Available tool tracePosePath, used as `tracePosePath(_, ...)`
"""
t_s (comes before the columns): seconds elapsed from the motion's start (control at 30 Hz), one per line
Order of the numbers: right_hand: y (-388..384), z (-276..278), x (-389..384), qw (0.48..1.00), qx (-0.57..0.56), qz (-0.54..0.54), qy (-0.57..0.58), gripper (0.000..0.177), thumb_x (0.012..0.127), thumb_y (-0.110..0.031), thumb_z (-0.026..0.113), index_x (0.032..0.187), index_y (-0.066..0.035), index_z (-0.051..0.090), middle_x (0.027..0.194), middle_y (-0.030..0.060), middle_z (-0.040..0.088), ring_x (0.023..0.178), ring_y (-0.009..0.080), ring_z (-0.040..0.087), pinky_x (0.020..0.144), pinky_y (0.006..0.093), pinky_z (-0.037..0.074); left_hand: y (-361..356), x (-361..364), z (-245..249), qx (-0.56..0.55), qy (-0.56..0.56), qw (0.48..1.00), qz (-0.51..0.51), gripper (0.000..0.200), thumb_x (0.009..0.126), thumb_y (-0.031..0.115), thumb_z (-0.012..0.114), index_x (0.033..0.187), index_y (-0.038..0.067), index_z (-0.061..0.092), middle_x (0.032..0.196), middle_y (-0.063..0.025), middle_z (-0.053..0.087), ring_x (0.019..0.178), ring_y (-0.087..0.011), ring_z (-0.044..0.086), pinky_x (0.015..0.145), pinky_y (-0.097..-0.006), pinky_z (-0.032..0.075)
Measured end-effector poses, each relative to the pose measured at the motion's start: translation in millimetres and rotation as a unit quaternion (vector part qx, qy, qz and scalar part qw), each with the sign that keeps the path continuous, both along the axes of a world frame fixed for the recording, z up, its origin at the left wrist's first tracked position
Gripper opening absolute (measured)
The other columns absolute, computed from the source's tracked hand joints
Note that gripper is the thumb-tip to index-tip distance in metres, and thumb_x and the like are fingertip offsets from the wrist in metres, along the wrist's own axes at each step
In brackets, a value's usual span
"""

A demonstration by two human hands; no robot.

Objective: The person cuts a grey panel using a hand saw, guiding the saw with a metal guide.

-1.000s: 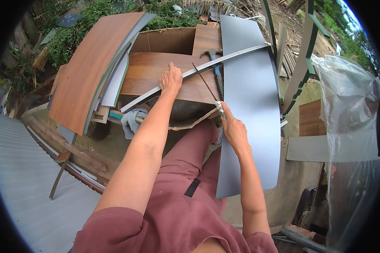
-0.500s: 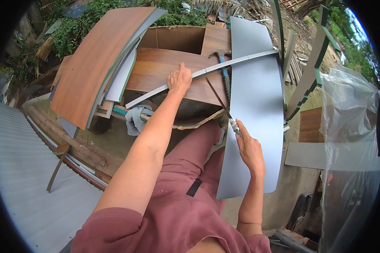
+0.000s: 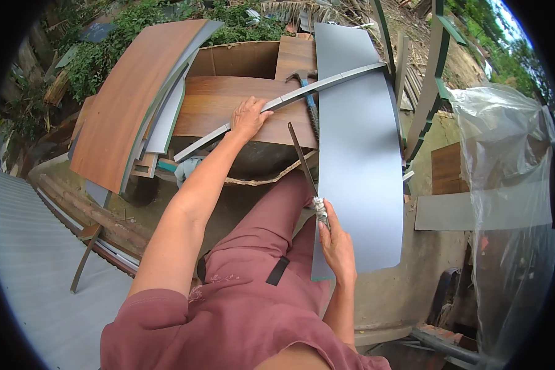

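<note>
My left hand is closed over a long grey strip with cross lines along it. The strip lies slantwise across the wood-grain panel and the grey panel. In my right hand is a hand-held saw blade, thin and brown with a hole near its tip and a pale wrapped handle. The blade points up and away, apart from the strip, near the grey panel's left edge. A claw hammer with a blue and black handle lies on the wood-grain panel, partly under the strip.
Stacked wood-grain boards lean at the left. An open cardboard box supports the panels. Green-edged uprights and a clear plastic sheet stand at the right. Corrugated sheeting fills the lower left.
The view has shifted, moving the scene slightly left. My right hand has drawn back toward me with the saw blade. My left fingers, earlier with one pointing forward, now curl over the strip.
</note>
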State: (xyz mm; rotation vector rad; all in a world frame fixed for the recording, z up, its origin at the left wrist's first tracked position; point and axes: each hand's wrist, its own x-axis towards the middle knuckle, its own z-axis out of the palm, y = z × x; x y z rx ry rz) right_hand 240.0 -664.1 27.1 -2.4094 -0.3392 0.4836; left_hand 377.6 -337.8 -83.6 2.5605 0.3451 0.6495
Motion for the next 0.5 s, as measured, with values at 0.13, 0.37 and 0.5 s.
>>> tracePosePath(0.13, -19.3, 4.2, -8.2, 1.0, -0.005, -0.016, -0.003, 0.051, 0.094, -0.016, 0.05, 0.143, -0.023, 0.035, 0.066, 0.0101, 0.052, 0.059, 0.021, 0.053, 0.062, 0.0363, 0.045, -4.1, -2.6, 7.6, 0.005, -0.006, 1.0, 0.002, 0.035, 0.081, 0.034, 0.065, 0.109, 0.012, 0.063, 0.1, -0.0098, 0.058, 0.099, -0.0314, 0.055, 0.083, -0.0432, 0.044)
tracePosePath(0.37, -44.3, 6.4, -17.8, 0.995, 0.03, -0.091, 0.001, 0.053, 0.094, -0.012, 0.05, 0.144, -0.02, 0.035, 0.068, 0.0083, 0.051, 0.059, 0.0161, 0.05, 0.061, 0.0324, 0.045, -12.6, -26.1, 52.8, 0.056, 0.033, 0.996, -0.053, 0.034, 0.083, 0.036, 0.064, 0.106, 0.011, 0.063, 0.093, -0.0099, 0.056, 0.095, -0.0308, 0.056, 0.079, -0.0445, 0.043)
tracePosePath(0.5, -32.6, 3.3, -14.3, 0.996, 0.03, -0.081, 0.028, 0.053, 0.094, -0.013, 0.049, 0.143, -0.022, 0.033, 0.087, 0.021, 0.063, 0.07, 0.0346, 0.06, 0.068, 0.0318, 0.047, 13.1, -2.8, 32.7, 0.071, 0.045, 0.99, -0.109, 0.037, 0.083, 0.039, 0.063, 0.109, 0.014, 0.062, 0.101, -0.0077, 0.057, 0.101, -0.0296, 0.054, 0.085, -0.0431, 0.041)
